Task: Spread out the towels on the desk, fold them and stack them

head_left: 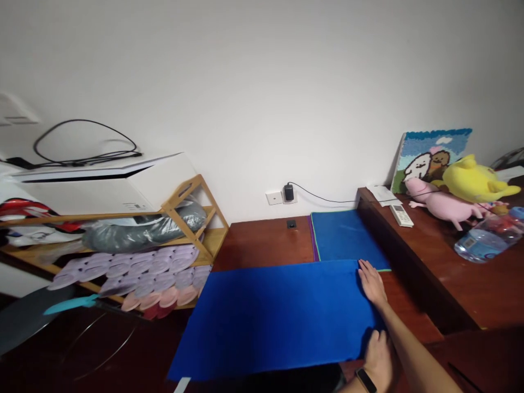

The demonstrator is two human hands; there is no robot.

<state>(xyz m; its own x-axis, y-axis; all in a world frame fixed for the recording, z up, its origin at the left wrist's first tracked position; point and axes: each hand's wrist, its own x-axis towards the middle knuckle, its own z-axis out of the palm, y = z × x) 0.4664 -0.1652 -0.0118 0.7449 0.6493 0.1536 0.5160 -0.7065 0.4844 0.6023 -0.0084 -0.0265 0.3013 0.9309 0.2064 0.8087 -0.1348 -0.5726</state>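
Note:
A plain blue towel [270,316] lies spread as a long rectangle over the brown table, its near edge reaching the table's front. My right hand [371,283] lies at its far right corner, fingers stretched out flat over the edge. Closer to me, my left hand [379,355], with a dark band at the wrist, is at the near right corner. Its fingers look curled on the towel's edge, though the tips are partly hidden. Behind the towel lies another folded blue towel [346,234] with a green edge, over a purple-edged cloth [314,245].
A wooden rack [213,240] with lilac and pink slippers [159,265] and a white box [151,188] stands left. On the raised right surface are a pink plush [444,204], yellow plush [470,180], water bottle [485,245] and white remote [401,216]. A black charger [289,192] is plugged into the wall.

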